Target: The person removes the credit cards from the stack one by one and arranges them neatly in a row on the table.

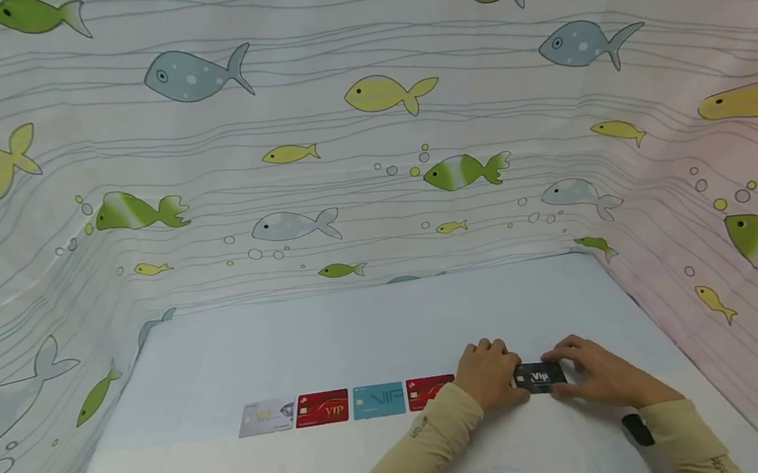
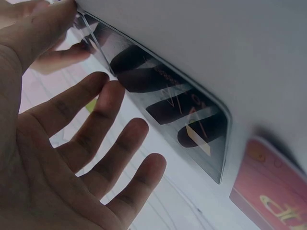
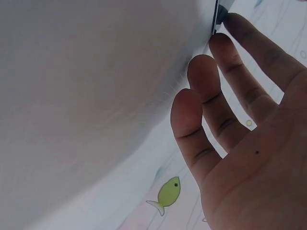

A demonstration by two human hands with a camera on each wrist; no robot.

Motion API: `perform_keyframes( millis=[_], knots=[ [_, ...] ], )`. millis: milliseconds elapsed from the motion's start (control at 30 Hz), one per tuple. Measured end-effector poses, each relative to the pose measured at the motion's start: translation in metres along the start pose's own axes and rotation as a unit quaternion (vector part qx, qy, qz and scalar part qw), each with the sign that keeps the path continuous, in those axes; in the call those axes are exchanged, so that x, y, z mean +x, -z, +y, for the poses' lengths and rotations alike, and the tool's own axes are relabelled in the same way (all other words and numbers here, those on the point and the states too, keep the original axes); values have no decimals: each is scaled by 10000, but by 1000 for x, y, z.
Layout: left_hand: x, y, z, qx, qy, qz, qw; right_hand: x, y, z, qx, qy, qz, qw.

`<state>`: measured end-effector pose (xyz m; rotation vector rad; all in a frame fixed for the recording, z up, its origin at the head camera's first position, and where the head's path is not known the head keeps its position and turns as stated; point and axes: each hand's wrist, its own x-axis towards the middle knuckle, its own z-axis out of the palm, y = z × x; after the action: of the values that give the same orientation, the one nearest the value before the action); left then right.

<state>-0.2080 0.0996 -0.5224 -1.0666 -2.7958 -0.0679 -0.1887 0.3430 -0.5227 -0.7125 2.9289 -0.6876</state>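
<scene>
A black Vip card [image 1: 540, 377] lies flat between the two hands. My left hand [image 1: 490, 377] holds its left end, thumb at the near edge and index finger at the far edge; the other fingers are loosely bent. From the opposite side my right hand [image 1: 601, 371] pinches the right end between thumb and index finger. In the left wrist view, a glossy dark card [image 2: 168, 100] lies beside the left fingers and mirrors them; the left hand covers it in the head view. Seen edge-on, a card [image 3: 215, 19] meets the right fingertips.
Left of the hands, a silver card [image 1: 265, 418], a red VIP card [image 1: 321, 408], a blue VIP card [image 1: 377, 401] and another red card [image 1: 422, 390], partly behind the left hand, lie in a row on the white tabletop [image 1: 365, 337]. Fish-patterned cloth [image 1: 341, 177] walls surround it.
</scene>
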Motion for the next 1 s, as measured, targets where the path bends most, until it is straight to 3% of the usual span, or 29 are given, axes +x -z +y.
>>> perform_keyframes(
  millis=[267,467,700,833,1000],
  knots=[
    [-4,3,-2,56,26,61,10000,1,-3,-5,33,-120,242,9996],
    [-6,4,-9,226,106,304,9992,7,-2,-10,-14,-369,840,9958],
    [-12,4,-28,557,387,515,9964,24,-4,-22,-196,-438,1453,9882],
    [-23,5,-41,719,517,611,9942,36,-8,-34,-220,-530,1481,9873],
    [-39,10,-58,606,705,618,9938,51,-11,-50,-248,-283,1514,9878]
  ],
)
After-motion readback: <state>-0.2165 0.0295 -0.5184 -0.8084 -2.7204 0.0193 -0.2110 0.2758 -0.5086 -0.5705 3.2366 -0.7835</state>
